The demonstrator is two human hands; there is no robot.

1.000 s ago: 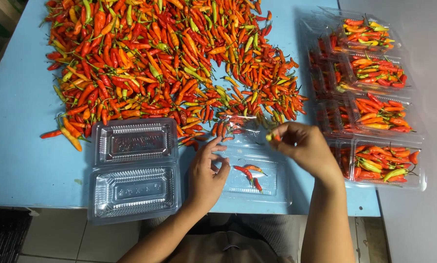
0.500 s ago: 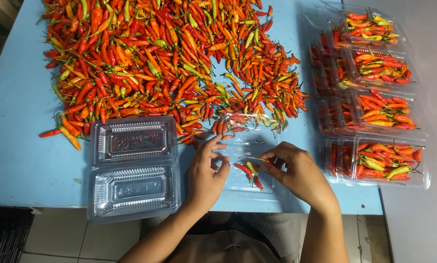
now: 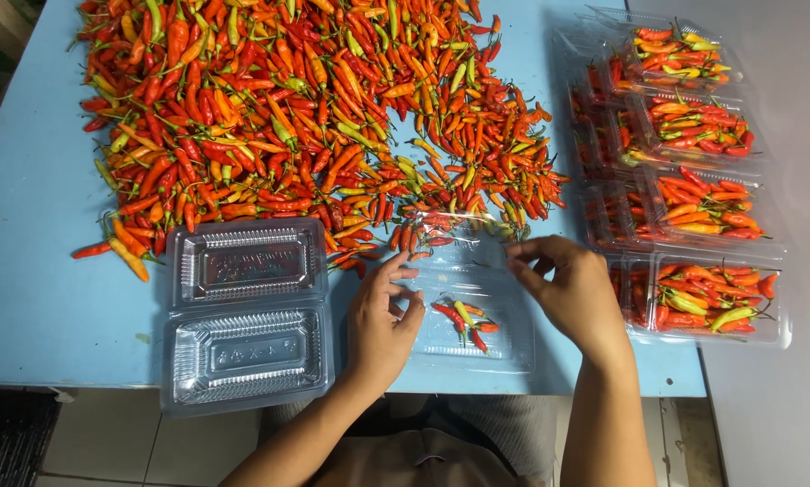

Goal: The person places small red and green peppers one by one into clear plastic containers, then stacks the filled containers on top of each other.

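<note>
While our left hand (image 3: pixel 380 317) rests on the open clear tray (image 3: pixel 473 311) at the worktop's (image 3: pixel 26 271) near edge, fingers loosely spread and empty, our right hand (image 3: pixel 572 290) hovers over its far side, fingers curled, gripping nothing. Inside lie a few chillies (image 3: pixel 464 320), near the big chilli pile (image 3: pixel 306 117).
</note>
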